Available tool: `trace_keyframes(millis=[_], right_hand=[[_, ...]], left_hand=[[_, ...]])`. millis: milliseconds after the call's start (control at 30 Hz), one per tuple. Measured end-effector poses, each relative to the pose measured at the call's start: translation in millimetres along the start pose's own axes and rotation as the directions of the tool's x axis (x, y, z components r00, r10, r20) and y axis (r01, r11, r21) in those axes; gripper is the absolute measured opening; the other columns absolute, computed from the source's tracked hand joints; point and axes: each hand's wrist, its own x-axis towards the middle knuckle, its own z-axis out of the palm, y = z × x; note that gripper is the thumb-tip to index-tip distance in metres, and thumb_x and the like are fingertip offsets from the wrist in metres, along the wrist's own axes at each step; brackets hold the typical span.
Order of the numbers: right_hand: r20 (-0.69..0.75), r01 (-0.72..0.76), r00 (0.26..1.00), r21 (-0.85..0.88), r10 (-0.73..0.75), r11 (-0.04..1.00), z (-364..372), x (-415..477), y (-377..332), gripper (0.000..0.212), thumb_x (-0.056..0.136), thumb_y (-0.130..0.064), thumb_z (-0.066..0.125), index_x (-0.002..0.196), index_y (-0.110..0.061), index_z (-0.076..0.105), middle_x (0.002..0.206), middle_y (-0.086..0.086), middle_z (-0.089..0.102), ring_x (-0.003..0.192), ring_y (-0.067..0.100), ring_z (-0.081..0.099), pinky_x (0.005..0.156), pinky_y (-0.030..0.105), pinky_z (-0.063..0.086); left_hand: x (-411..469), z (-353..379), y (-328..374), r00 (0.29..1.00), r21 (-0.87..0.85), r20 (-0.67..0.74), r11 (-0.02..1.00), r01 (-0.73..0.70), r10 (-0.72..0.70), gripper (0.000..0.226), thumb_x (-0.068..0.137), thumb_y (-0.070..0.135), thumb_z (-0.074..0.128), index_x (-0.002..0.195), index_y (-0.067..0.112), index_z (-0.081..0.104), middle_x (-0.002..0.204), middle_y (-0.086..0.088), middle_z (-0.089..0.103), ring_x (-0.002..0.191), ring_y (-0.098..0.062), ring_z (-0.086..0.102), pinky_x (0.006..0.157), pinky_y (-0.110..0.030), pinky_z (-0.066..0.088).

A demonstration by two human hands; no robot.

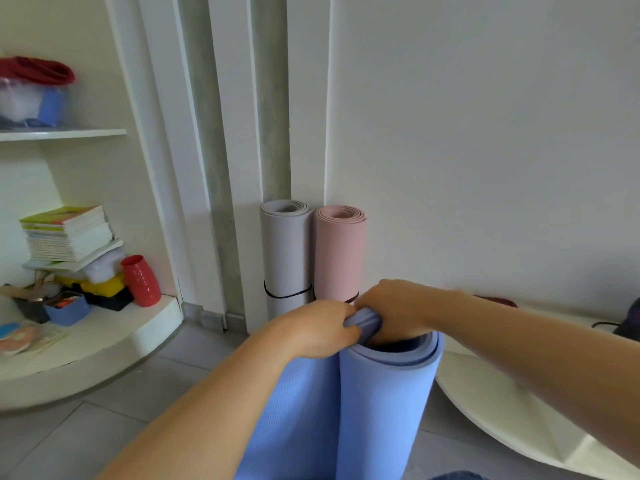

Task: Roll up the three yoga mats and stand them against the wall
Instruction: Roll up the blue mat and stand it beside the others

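A grey rolled mat (285,251) and a pink rolled mat (341,252) stand upright against the white wall, each with a dark band around its lower part. In front of them a blue mat (384,403) stands on end, loosely rolled, with a loose flap hanging at its left. My left hand (317,329) and my right hand (394,308) both grip the mat's inner top edge, fingers curled over it. The blue mat's bottom end is out of view.
A curved white shelf unit (104,344) at the left holds a red vase (141,280), stacked books (67,233) and a blue box (67,308). A low white curved platform (512,403) lies at the right. Grey tiled floor (114,407) lies between them.
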Motion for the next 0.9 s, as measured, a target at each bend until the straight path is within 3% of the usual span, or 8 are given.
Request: trace_keyframes(millis=[67,167,300,400,467,633,767,900], right_hand=[[-0.045,-0.018,0.999,-0.077,0.015,0.997,4.3,-1.1,-1.9,0.023,0.084,-0.039,0.057,0.090,-0.018,0.063,0.086,0.002,0.064,0.078,0.020,0.057,0.068,0.031,0.046],[-0.172,-0.091,0.983,-0.142,0.066,0.986,12.1,-0.6,-1.6,0.026,0.087,-0.042,0.051,0.083,-0.017,0.056,0.088,0.005,0.061,0.074,0.021,0.050,0.064,0.029,0.037],[-0.240,-0.193,0.956,-0.075,0.170,0.978,19.0,-1.4,-0.9,0.034,0.086,-0.039,0.053,0.065,-0.018,0.038,0.078,0.003,0.048,0.074,0.022,0.047,0.065,0.029,0.037],[-0.272,-0.277,0.923,0.018,0.272,0.961,20.9,3.2,-2.5,0.031,0.085,-0.038,0.056,0.071,-0.014,0.041,0.079,0.002,0.048,0.076,0.023,0.049,0.067,0.029,0.040],[-0.265,-0.334,0.901,0.084,0.344,0.939,20.3,7.6,-3.3,0.028,0.084,-0.036,0.058,0.077,-0.013,0.045,0.087,0.004,0.053,0.083,0.024,0.054,0.068,0.029,0.041],[-0.178,-0.448,0.853,0.230,0.490,0.864,16.7,20.1,-2.4,0.024,0.086,-0.028,0.059,0.103,-0.011,0.056,0.102,0.008,0.057,0.094,0.025,0.057,0.070,0.029,0.043],[-0.048,-0.405,0.908,0.154,0.416,0.901,10.9,17.5,3.8,0.029,0.085,-0.034,0.061,0.075,-0.012,0.046,0.082,0.004,0.053,0.076,0.022,0.054,0.064,0.028,0.044],[-0.125,-0.089,0.989,-0.042,0.083,0.995,6.9,4.1,1.6,0.053,0.083,-0.046,0.062,0.126,-0.020,0.046,0.116,0.000,0.059,0.105,0.023,0.057,0.084,0.032,0.047]], left_hand=[[3.9,2.2,-0.2,1.000,-0.029,-0.021,1.000,-0.011,0.011,0.027,0.095,0.033,0.045,0.070,0.022,0.042,0.071,0.004,0.047,0.071,-0.019,0.046,0.060,-0.030,0.033],[8.8,3.4,-2.2,0.992,-0.161,-0.066,0.982,0.097,-0.109,0.033,0.089,0.040,0.050,0.067,0.017,0.042,0.065,0.002,0.042,0.061,-0.017,0.038,0.056,-0.029,0.028],[5.6,-3.5,8.7,0.935,-0.104,0.087,0.930,0.353,-0.345,0.042,0.085,0.057,0.044,0.076,0.016,0.049,0.068,0.000,0.041,0.061,-0.016,0.039,0.054,-0.028,0.026],[4.9,-15.2,13.2,0.905,-0.035,0.182,0.917,0.396,-0.384,0.045,0.084,0.058,0.042,0.100,0.018,0.053,0.099,-0.005,0.052,0.087,-0.021,0.049,0.065,-0.028,0.033],[5.8,-22.9,14.6,0.893,-0.042,0.197,0.907,0.420,-0.405,0.048,0.083,0.055,0.044,0.111,0.017,0.054,0.103,-0.006,0.053,0.086,-0.022,0.048,0.070,-0.029,0.035],[21.6,-14.3,17.7,0.928,-0.024,-0.003,0.928,0.371,-0.372,0.031,0.090,0.032,0.045,0.066,0.013,0.041,0.065,-0.002,0.039,0.056,-0.016,0.035,0.051,-0.026,0.025],[16.0,-1.6,-3.5,0.960,-0.061,-0.022,0.959,0.277,-0.279,0.025,0.092,0.027,0.042,0.072,0.013,0.037,0.067,-0.001,0.036,0.058,-0.016,0.032,0.053,-0.028,0.024],[8.4,3.3,-15.0,0.990,-0.043,-0.005,0.989,0.138,-0.138,0.025,0.094,0.028,0.042,0.071,0.019,0.035,0.072,-0.002,0.042,0.060,-0.014,0.035,0.056,-0.029,0.029]])
